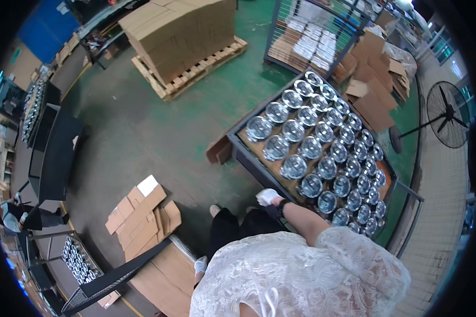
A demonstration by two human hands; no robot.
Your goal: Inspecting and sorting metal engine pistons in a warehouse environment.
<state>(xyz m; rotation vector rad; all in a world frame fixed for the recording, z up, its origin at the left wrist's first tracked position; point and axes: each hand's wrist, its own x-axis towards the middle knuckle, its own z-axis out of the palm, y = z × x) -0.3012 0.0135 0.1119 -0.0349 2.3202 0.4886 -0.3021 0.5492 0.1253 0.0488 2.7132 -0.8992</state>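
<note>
My right hand [268,197], in a white glove, hangs beside the near edge of a dark metal-framed cart [247,157]. Its fingers look loosely apart, with nothing visible in them. Rows of shiny, silvery round pieces [310,147] stand on the cart's brown board; their exact kind is unclear. My left hand [200,264], also white-gloved, is low at my side, next to a large brown cardboard sheet [166,280]. My clothing partly hides it, and its fingers are too small to read.
Flattened cardboard [143,214] lies on the floor ahead-left. A wooden pallet [166,94] bears a big carton stack [182,39]. Beyond the cart stand a wire cage [312,34], loose cardboard [373,79] and a black fan [447,113]. A person [16,214] is at far left.
</note>
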